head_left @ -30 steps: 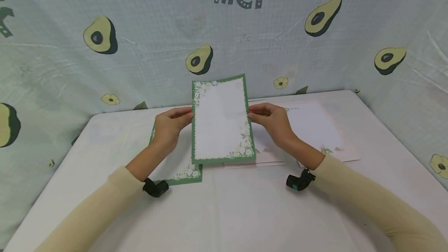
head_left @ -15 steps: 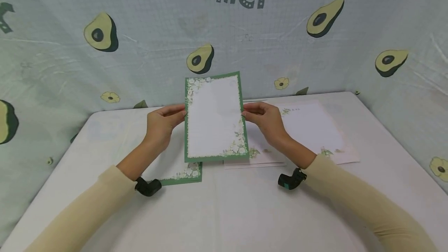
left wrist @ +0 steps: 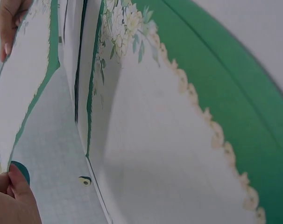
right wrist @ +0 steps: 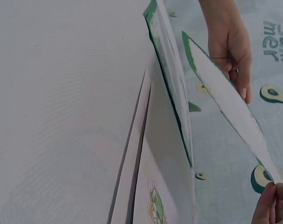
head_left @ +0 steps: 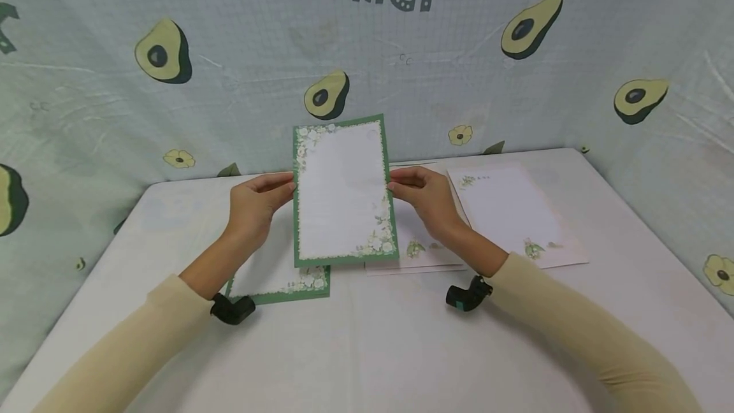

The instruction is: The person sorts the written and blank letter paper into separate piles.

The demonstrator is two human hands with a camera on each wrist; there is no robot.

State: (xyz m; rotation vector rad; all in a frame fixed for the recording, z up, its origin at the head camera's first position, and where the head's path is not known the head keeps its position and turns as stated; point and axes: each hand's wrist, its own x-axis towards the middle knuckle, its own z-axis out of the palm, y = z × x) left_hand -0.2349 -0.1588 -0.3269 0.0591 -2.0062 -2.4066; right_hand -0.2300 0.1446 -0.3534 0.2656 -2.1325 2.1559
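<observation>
Between both hands, a sheet of green-bordered floral paper is held up above the table, tilted to face the head camera. The left hand pinches its left edge, thumb in front. On the opposite edge, the right hand pinches with thumb and fingers. Below and to the left lies a matching green-bordered sheet, partly covered by the raised one; it fills much of the left wrist view. Behind the right hand are pale pink floral sheets, partly hidden.
A further pale pink sheet with leaf prints lies on the right of the white-covered table. Behind the table hangs a cloth backdrop printed with avocados. Black wrist cameras sit at both cuffs.
Both hands have shifted left and slightly up with the raised green-bordered sheet. More of the pink sheets on the right now shows.
</observation>
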